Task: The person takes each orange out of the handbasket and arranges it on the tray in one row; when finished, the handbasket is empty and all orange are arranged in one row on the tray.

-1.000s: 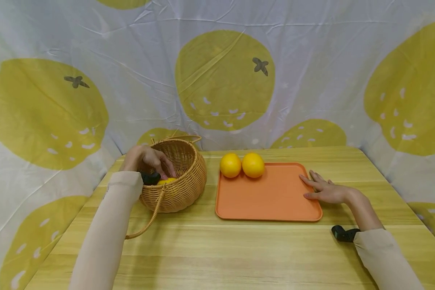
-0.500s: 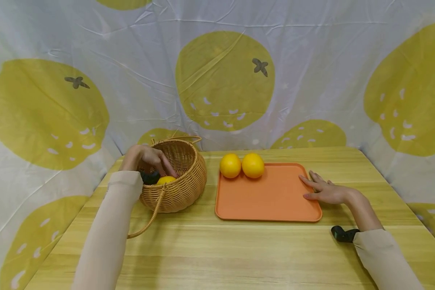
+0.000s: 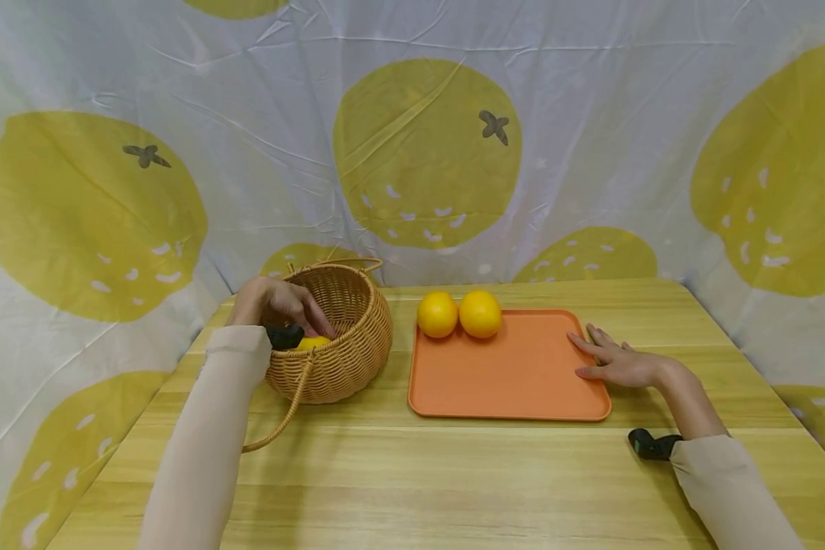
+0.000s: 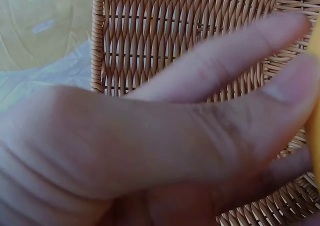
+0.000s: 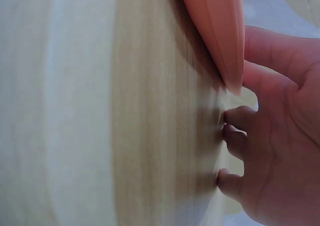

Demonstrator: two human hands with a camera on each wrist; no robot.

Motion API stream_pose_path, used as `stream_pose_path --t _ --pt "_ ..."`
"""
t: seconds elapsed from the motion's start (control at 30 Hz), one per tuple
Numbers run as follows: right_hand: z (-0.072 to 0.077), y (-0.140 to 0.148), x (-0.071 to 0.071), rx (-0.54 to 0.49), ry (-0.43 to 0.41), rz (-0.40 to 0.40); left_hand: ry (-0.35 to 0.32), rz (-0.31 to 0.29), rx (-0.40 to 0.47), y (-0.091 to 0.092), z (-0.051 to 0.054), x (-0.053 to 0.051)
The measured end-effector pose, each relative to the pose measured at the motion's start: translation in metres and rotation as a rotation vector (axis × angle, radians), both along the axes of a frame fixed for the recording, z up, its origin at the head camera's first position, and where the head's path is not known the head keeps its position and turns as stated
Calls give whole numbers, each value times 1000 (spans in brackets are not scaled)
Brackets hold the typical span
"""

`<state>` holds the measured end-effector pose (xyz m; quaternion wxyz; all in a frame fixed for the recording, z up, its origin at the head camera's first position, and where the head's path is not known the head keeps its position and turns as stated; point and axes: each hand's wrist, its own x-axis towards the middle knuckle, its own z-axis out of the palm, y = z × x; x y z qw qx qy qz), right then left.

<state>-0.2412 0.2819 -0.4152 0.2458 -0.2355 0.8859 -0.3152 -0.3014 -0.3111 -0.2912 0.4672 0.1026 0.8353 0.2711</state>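
My left hand (image 3: 290,302) reaches down into a wicker basket (image 3: 357,359) and holds an orange (image 3: 314,343) just inside the near rim. In the left wrist view the thumb presses against the orange (image 4: 315,121), most of which lies beyond the frame, with fingers on either side of it. An orange-coloured tray (image 3: 509,382) lies right of the basket, and two more oranges sit side by side at its back left corner: one orange (image 3: 437,314) and another orange (image 3: 480,314). My right hand (image 3: 619,362), fingers spread, rests on the tray's right edge, other fingertips touching the table.
The basket's handle (image 3: 289,420) hangs down toward the front on the wooden table (image 3: 454,489). Its other handle (image 3: 357,261) stands at the back. A fruit-printed cloth (image 3: 591,153) surrounds the table at the back and sides.
In the basket the orange comes up slightly with the left hand's fingers, then sits a touch lower now. The right hand, the tray and its two oranges stay put.
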Motion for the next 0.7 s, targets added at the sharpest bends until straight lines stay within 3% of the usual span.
stream_pose_path --t 0.2,0.33,0.5,0.7 --pt "0 0 0 -24 -22 -7 -17 -3 8 -4 -2 -6" --pt "-2 1 -2 -30 -27 -1 -15 -9 -5 -3 1 -4" --pt "-5 2 -3 0 -7 -2 -29 34 9 -1 3 2" --pt "4 -2 1 3 -12 -9 -26 77 -1 -2 1 1"
